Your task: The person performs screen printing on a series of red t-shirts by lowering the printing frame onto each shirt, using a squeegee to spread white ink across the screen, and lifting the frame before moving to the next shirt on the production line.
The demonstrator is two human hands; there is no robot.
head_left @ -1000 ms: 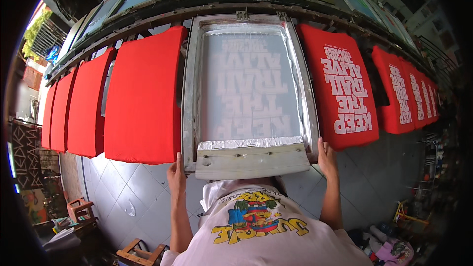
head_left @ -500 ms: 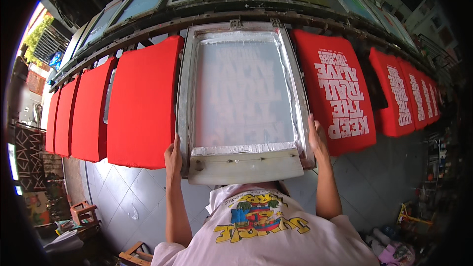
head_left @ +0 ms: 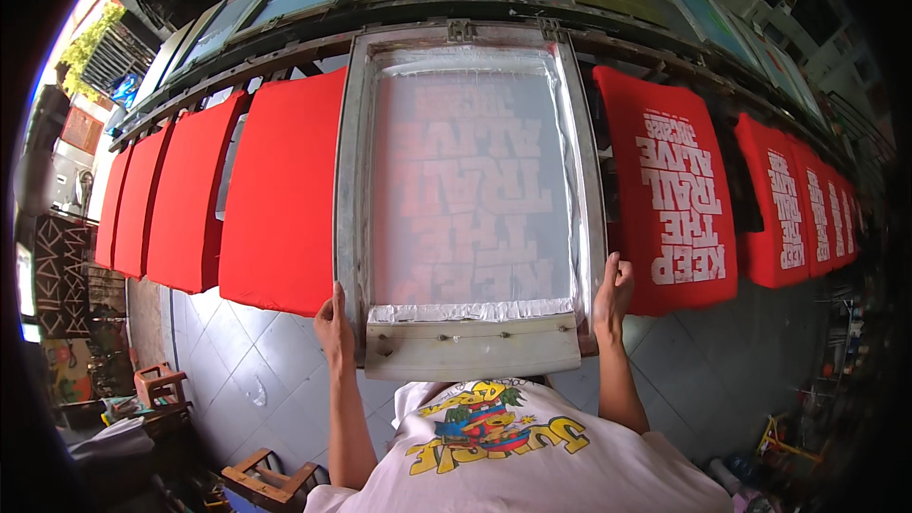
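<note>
Left hand [head_left: 335,325] and right hand [head_left: 613,296] hold a framed screen [head_left: 467,192], fingers clamped at its sides, between a plain red cloth [head_left: 283,192] and a white-printed red cloth [head_left: 672,195]

You have two hands [head_left: 334,331] [head_left: 612,299] and one screen-printing frame [head_left: 465,195]. Count four plain red fabric panels [head_left: 282,192] and at least four printed ones [head_left: 679,198].

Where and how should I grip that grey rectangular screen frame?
Probably hold the frame by its long side rails, near the lower corners, left hand from the left, right hand from the right: the rails are straight and exposed, while a pale curved panel juts from the near end.
</note>
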